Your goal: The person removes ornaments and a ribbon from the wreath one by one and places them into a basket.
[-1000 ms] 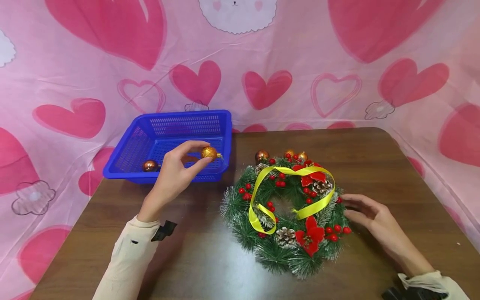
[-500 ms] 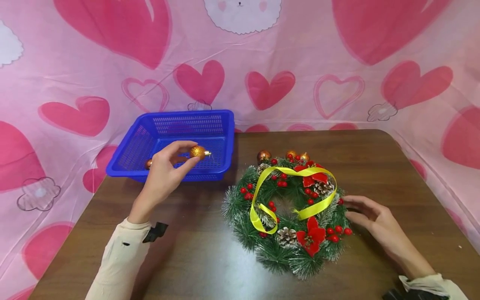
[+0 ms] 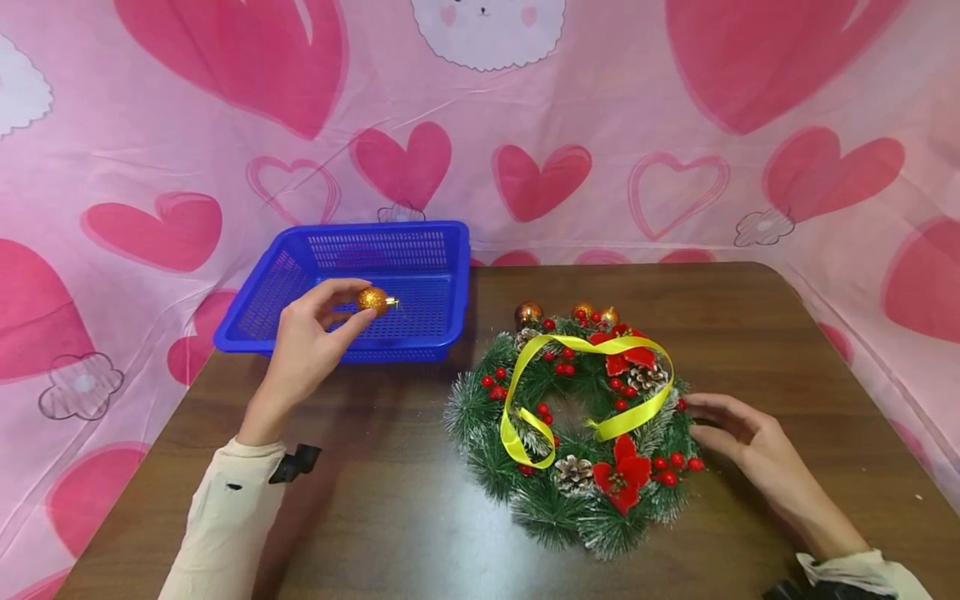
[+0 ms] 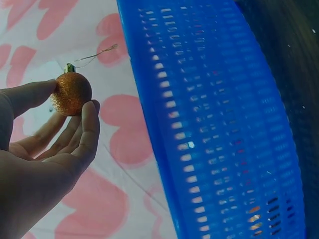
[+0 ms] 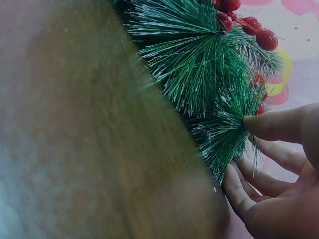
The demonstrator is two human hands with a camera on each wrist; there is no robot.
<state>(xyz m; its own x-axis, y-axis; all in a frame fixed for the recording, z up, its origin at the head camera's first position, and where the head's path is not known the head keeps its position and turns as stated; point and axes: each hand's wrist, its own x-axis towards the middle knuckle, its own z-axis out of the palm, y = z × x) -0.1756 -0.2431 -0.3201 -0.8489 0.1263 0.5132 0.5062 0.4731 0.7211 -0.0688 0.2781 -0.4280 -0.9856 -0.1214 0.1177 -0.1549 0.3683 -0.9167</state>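
Observation:
My left hand (image 3: 307,343) pinches a gold glitter Christmas bauble (image 3: 372,301) between thumb and fingertips, its cap pointing right. In the head view it overlaps the blue plastic basket (image 3: 442,335). The left wrist view shows a thin string loop on the cap of the bauble (image 4: 73,94). A green Christmas wreath (image 3: 555,521) lies on the table, with red berries, pinecones and red poinsettias. My right hand (image 3: 761,450) holds its right edge. The right wrist view shows the thumb and fingers about a pine tip (image 5: 227,129). A yellow ribbon (image 3: 641,417) lies loosely over the wreath.
A copper bauble (image 3: 528,313) and two gold baubles (image 3: 609,316) sit just behind the wreath. The wooden table (image 3: 405,483) ends at a pink heart-patterned cloth (image 3: 465,108). Something orange (image 4: 255,218) shows through the basket's slots.
My left hand has moved left with the bauble, along the basket's front. A copper bauble inside the basket is now hidden behind this hand. The right hand and wreath keep their places.

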